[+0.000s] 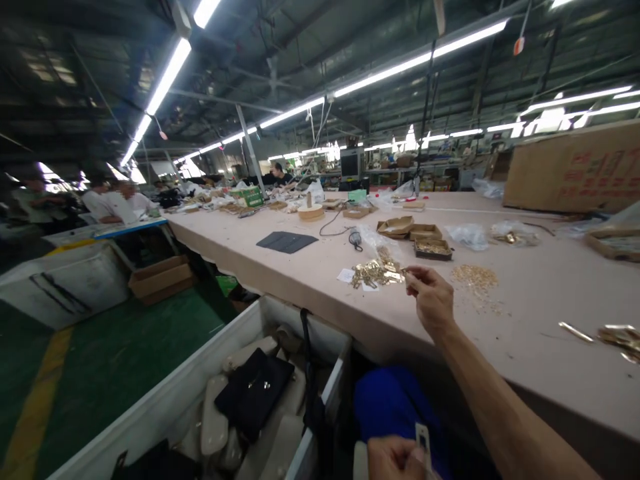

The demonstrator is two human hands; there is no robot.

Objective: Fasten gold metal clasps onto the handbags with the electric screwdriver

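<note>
My right hand [434, 299] reaches over the table with thumb and fingers pinched together, at the right edge of a pile of gold metal fittings [373, 273]. A small gold piece seems to be between its fingertips, mostly hidden by them. Low in the view, above my lap, my left hand [393, 459] is closed on a pale flat tab [423, 440] with a dark rectangular slot, which stands upright. A beige item [360, 460] shows beside that hand, partly cut off by the frame. To the right of the pile lie many tiny gold pieces [475, 277].
A white bin [185, 400] holding beige bags and a black bag [256, 390] stands left of my knees. Small cardboard trays [433, 249], plastic bags [469, 235] and a dark flat sheet [287, 241] lie on the table [320, 287]. People sit at the far left.
</note>
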